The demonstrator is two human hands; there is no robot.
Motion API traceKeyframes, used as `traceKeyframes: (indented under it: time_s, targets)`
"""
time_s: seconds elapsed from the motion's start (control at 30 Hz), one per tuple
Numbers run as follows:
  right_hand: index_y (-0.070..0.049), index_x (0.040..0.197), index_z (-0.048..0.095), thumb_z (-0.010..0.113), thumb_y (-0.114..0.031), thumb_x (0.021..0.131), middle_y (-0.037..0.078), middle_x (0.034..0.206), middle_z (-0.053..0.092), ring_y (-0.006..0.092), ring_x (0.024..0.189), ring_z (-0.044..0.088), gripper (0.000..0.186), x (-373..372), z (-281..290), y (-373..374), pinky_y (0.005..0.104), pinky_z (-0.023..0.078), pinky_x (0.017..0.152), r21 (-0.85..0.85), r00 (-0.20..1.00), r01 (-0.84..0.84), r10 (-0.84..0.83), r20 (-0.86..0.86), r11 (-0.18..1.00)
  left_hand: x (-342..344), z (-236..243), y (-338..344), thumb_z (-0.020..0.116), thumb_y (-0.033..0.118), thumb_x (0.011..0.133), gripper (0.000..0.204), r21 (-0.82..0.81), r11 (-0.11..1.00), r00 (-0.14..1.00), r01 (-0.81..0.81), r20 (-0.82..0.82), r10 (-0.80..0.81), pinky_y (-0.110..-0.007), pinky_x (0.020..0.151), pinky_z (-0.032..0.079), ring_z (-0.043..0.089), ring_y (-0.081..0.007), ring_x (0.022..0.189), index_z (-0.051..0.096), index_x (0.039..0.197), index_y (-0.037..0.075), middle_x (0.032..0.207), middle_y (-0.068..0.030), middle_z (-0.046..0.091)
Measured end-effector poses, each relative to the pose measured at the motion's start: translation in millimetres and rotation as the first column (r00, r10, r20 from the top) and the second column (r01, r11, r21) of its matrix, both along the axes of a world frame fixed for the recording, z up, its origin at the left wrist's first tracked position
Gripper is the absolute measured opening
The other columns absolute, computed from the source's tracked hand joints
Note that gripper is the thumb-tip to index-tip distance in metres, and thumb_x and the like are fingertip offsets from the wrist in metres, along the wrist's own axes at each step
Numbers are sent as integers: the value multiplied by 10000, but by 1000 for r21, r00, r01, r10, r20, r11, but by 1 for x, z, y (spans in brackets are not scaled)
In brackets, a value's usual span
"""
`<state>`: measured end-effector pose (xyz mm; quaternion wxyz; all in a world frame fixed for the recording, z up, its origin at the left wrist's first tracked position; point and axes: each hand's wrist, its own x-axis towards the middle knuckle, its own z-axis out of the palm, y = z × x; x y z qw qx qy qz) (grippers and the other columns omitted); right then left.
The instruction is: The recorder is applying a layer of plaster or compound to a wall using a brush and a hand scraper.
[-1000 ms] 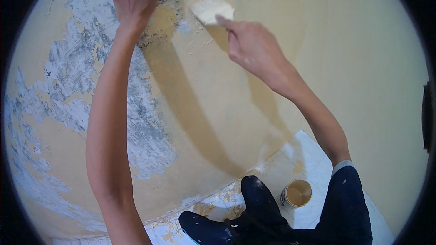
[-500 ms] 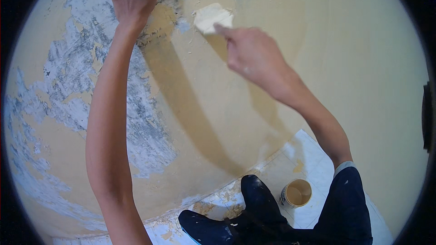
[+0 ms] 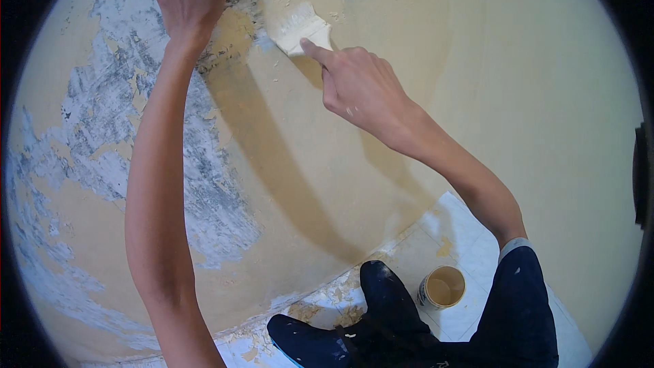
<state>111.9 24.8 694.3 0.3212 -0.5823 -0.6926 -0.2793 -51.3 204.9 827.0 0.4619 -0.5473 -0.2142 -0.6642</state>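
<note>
My right hand (image 3: 357, 85) grips a wide paintbrush (image 3: 305, 31), index finger stretched along it. The brush is coated cream white, and its bristles lie against the tan wall (image 3: 395, 20), just right of a peeled patch. Higher up at the left, my left hand (image 3: 187, 0) is raised over the grey and white peeled patch (image 3: 204, 184). Its fingers are curled, with their tips partly cut off by the top edge of the view, so what they hold or press on is hidden.
Down by my shoes (image 3: 385, 286) stands a small bucket (image 3: 444, 285) with tan-cream insides, on a white sheet (image 3: 470, 245) over the floor. Flakes of old paint (image 3: 334, 300) lie along the foot of the wall. A dark object (image 3: 640, 177) shows at the far right rim.
My right hand and the paintbrush have moved a little to the left across the wall. The whole view has shifted slightly; my left hand keeps its pose.
</note>
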Motion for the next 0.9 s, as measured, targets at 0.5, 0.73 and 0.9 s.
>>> traceKeyframes:
  time_s: [0.5,0.73,0.9]
  targets:
    - [-48,1311,628,479,-31,869,262,738,614,382,618,606,467,10,-19,-27,457,492,636,-65,994,-58,52,-99,996,0,1,-1,527,215,891,411,-13,999,999,35,3,-35,-486,1045,329,451,-364,1232,501,1271,60,1347,-169,493]
    - [-34,1260,639,513,-98,824,278,758,655,445,724,662,458,13,-9,31,535,535,696,214,984,-89,119,-134,973,-1,2,5,505,215,897,411,29,999,1000,13,-3,-13,-491,1043,334,453,-362,1224,500,1274,52,1351,-182,489]
    - [-61,1297,640,503,-65,894,250,731,615,365,607,608,426,14,-55,-22,445,490,631,-186,981,49,-83,-178,981,-1,1,4,505,214,899,402,18,1000,1000,12,-5,-12,-492,1041,333,452,-359,1223,502,1270,58,1338,-175,488]
